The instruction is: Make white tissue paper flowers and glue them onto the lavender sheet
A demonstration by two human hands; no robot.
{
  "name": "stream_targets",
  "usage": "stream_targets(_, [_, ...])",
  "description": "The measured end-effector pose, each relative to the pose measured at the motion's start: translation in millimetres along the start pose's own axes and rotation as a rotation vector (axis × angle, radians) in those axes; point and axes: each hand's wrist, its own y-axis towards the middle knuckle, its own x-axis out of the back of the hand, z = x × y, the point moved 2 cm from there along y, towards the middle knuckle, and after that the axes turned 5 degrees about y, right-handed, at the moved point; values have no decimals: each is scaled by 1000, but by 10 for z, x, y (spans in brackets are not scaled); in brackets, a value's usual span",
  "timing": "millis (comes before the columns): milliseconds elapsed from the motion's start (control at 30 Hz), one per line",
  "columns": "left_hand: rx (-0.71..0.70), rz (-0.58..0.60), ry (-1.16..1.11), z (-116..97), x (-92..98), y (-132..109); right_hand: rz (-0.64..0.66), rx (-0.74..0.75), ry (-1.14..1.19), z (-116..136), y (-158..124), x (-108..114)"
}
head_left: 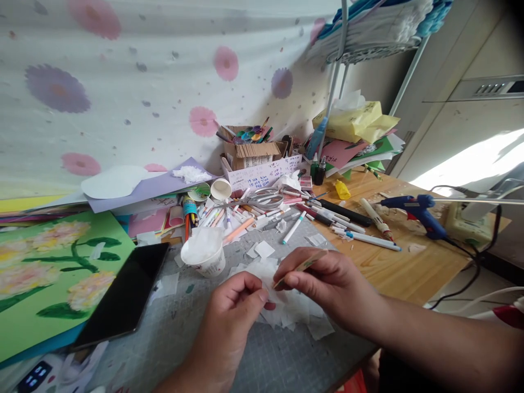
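Note:
My right hand [323, 284] pinches a flat wooden craft stick [308, 263] between thumb and fingers, its lower tip close to my left fingertips. My left hand [237, 305] is closed in a pinch; whatever its fingertips hold cannot be made out against the white paper behind. Beneath both hands, a loose pile of thin white paper pieces [286, 312] lies on the grey cutting mat [164, 349]. Just beyond my left hand stands a paper cup [209, 265] with white material filling its top. Small white squares [265, 249] lie behind the pile.
A black phone [126, 295] and a green flower picture [53, 262] lie at the left. Markers [293, 228] and pens crowd the back, before a cardboard box [254, 155]. A blue glue gun [421, 210] with cables rests at the right near a power strip [466, 224].

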Motion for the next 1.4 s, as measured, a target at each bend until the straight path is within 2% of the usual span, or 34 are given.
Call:
stream_targets(167, [-30, 16, 53, 18, 40, 11, -225, -286, 337, -119, -12, 144])
stream_targets(233, [-42, 3, 61, 26, 55, 13, -285, -346, 411, -124, -34, 190])
stream_targets(333, [-51, 6, 72, 46, 67, 17, -307, -378, 421, -106, -89, 232])
stream_targets(533, [-179, 28, 248, -27, 39, -2, -243, -304, 339, -83, -227, 268])
stream_targets(700, [-371, 4, 506, -127, -2, -38, -183, -172, 232, -11, -270, 258])
stream_targets(867, [-567, 8, 722, -140, -30, -86, -131, -120, 145, 100, -290, 129])
stream_targets(1000, [-660, 10, 782, -158, -55, -134, -72, -33, -32, 129, -309, 1])
stream_targets(1167, [-662, 21, 701, -175, -49, -152, -154, 18, -200, 60, -311, 8])
stream_targets(1400, [-431, 18, 483, -140, -35, -109, -263, -206, -80, 19, -371, 207])
